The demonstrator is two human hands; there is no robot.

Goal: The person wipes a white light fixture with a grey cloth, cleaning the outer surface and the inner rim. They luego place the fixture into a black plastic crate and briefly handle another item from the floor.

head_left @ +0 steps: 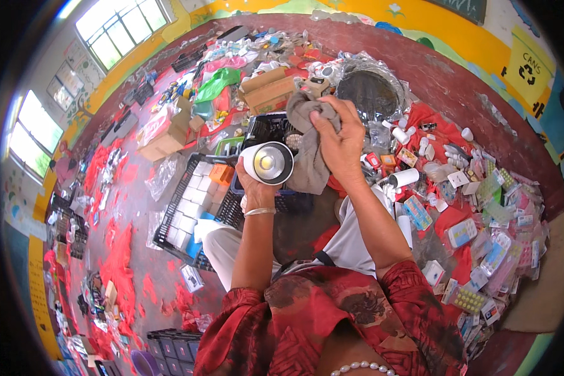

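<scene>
My left hand point(255, 193) is wrapped round a white cylindrical spotlight point(253, 160). Its black-rimmed face with a silver reflector and yellowish centre is turned up toward me. In my right hand point(346, 141) is a crumpled grey-brown cloth point(309, 164), gripped at its upper part and hanging down just right of the lamp. Whether the cloth touches the lamp I cannot tell. Behind both sits a black container point(264, 127), partly covered by the lamp and cloth. Left of my left hand stands a black lattice crate point(230, 214) with small white boxes point(194, 195) and an orange box point(221, 174).
Packaged goods point(482, 250) and a white cylindrical lamp point(406, 178) lie heaped at the right. Cardboard boxes point(268, 93), a green bag point(218, 84) and a large plastic-wrapped round item point(371, 93) are farther off. Red scraps point(115, 254) litter the floor at left.
</scene>
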